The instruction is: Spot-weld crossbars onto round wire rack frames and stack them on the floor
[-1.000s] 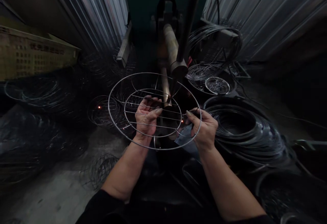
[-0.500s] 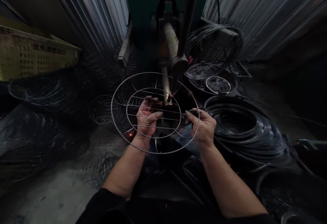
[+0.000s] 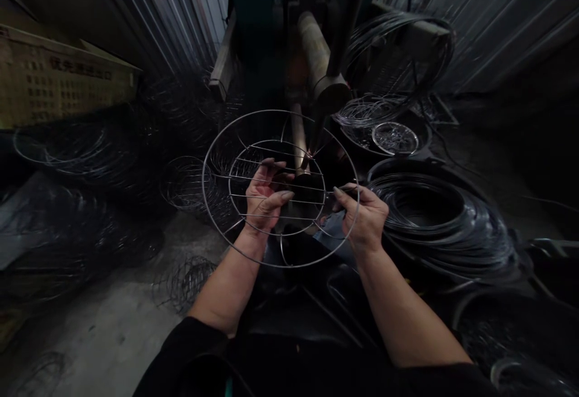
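Note:
A round wire rack (image 3: pixel 304 187), made of an outer ring, a smaller inner ring and several parallel cross wires, is held roughly level in front of me. My left hand (image 3: pixel 266 195) reaches up under it, thumb and fingers closed about its cross wires inside the inner ring. On the right side my right hand (image 3: pixel 365 213) pinches between the two rings; whether a separate short wire is in that pinch is hard to see. Beyond the rack's far right edge, a machine's pointed upper tip (image 3: pixel 312 151) meets the inner ring above a pale lower rod (image 3: pixel 299 137).
A thick machine cylinder (image 3: pixel 319 53) juts toward me. To the right lie a big wire coil (image 3: pixel 434 216) and a dish of small metal pieces (image 3: pixel 395 137). Wire racks (image 3: pixel 185 183) are heaped at left, below a yellow crate (image 3: pixel 67 83). Corrugated metal sheets (image 3: pixel 167 11) flank the machine.
The whole scene has shifted slightly up and right in view. A small orange spark at the rack's lower left is gone. Both hands keep the same hold.

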Action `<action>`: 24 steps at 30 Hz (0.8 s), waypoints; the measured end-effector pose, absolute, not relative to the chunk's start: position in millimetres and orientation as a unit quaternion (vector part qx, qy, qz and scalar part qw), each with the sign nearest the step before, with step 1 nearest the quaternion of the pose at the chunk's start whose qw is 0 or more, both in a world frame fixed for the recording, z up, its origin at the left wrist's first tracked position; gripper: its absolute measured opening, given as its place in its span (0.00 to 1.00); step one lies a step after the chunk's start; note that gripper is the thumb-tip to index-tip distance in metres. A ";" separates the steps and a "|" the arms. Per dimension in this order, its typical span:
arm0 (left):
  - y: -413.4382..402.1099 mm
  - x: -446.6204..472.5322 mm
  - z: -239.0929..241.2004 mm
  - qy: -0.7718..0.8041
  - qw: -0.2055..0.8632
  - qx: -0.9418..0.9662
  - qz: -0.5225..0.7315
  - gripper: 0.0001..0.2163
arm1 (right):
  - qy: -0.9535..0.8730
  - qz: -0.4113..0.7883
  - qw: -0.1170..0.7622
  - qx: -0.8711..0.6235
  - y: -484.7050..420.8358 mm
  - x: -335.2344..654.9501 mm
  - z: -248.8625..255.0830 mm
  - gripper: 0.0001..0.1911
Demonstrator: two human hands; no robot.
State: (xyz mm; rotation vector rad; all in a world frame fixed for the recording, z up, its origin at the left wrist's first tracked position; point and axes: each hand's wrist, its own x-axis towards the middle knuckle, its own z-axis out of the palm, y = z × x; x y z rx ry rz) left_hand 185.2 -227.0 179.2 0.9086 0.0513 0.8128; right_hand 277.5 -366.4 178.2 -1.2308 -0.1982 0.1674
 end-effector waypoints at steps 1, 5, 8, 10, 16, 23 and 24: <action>-227.2 185.5 179.3 0.025 0.821 0.423 0.383 0.30 | -0.092 0.072 0.810 -0.575 -366.0 277.1 180.2 0.10; -228.6 186.4 182.6 0.045 0.827 0.401 0.390 0.29 | -0.088 0.065 0.814 -0.571 -365.4 275.7 188.0 0.10; -230.3 186.5 188.1 0.073 0.834 0.380 0.393 0.28 | -0.094 0.064 0.812 -0.573 -365.3 275.1 194.3 0.10; -231.5 186.3 191.9 0.090 0.839 0.367 0.392 0.27 | -0.100 0.057 0.810 -0.575 -364.9 274.7 198.6 0.10; -234.4 186.6 199.0 0.123 0.841 0.348 0.397 0.28 | -0.107 0.055 0.802 -0.584 -364.9 272.7 206.1 0.10; -237.9 190.2 208.6 0.117 0.826 0.368 0.410 0.28 | -0.094 0.062 0.821 -0.560 -363.8 275.4 200.3 0.10; -238.2 190.5 208.8 0.118 0.826 0.368 0.411 0.28 | -0.091 0.067 0.822 -0.558 -363.5 275.9 200.1 0.10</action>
